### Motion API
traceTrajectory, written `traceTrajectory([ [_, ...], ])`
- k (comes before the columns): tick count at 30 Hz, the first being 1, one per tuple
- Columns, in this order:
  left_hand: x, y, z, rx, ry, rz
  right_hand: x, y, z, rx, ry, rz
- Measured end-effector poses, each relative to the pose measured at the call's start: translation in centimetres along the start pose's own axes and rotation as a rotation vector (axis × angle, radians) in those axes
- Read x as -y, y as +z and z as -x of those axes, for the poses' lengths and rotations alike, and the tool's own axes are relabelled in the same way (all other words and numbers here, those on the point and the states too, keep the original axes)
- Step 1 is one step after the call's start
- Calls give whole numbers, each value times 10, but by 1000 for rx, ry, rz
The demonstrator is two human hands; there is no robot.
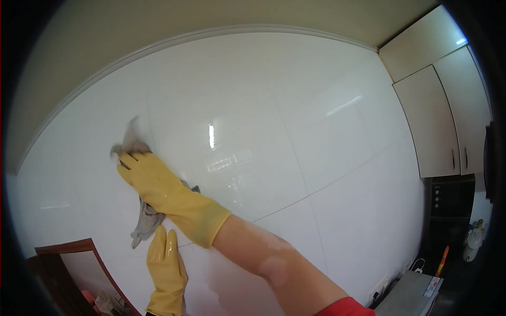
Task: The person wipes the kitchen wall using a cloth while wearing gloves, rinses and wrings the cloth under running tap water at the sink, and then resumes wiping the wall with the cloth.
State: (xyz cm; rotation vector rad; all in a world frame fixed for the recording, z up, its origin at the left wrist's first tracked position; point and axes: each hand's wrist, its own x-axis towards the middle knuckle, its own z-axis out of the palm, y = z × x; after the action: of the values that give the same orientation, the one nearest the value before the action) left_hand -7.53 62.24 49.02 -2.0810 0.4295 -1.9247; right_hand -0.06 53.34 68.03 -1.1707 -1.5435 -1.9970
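My right hand point(139, 166), in a yellow rubber glove, reaches up and left across the glossy white wall point(253, 116). Its fingers press a grey cloth point(136, 143) to the wall; the cloth's upper part is smeared by motion. More grey cloth point(145, 224) hangs behind the glove, and I cannot tell if it is the same piece. Lower down, my left hand point(167, 263), also in a yellow rubber glove, points upward with its visible fingers straight. Its fingertips are close to the lower cloth; whether they touch it is unclear.
Pale wall cupboards point(432, 116) stand at the right, above a black appliance point(452, 199). Below is a grey surface point(403, 297) with an orange stick-like object point(443, 262) near it. A brown-framed opening point(66, 246) is at lower left. Ceiling trim point(253, 29) runs along the top.
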Motion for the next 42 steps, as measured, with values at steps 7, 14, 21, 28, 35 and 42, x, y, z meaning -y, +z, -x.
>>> traceTrajectory([
  [7,5,7,4,-42,38,-6,-139,-138,47,-433,746,-557],
  [14,2,3,4,5,-2,-29,-288,-276,192,-644,596,330],
  [21,5,4,4,27,1,-12,-303,-225,50,-678,841,146],
  [28,1,3,7,-21,10,-59,-132,-38,-119,-40,578,-618],
  [35,-6,-1,10,-48,26,-48,-277,-115,-76,-133,440,-110],
  [42,-5,3,14,-25,12,-128,-487,-317,91,-50,858,785],
])
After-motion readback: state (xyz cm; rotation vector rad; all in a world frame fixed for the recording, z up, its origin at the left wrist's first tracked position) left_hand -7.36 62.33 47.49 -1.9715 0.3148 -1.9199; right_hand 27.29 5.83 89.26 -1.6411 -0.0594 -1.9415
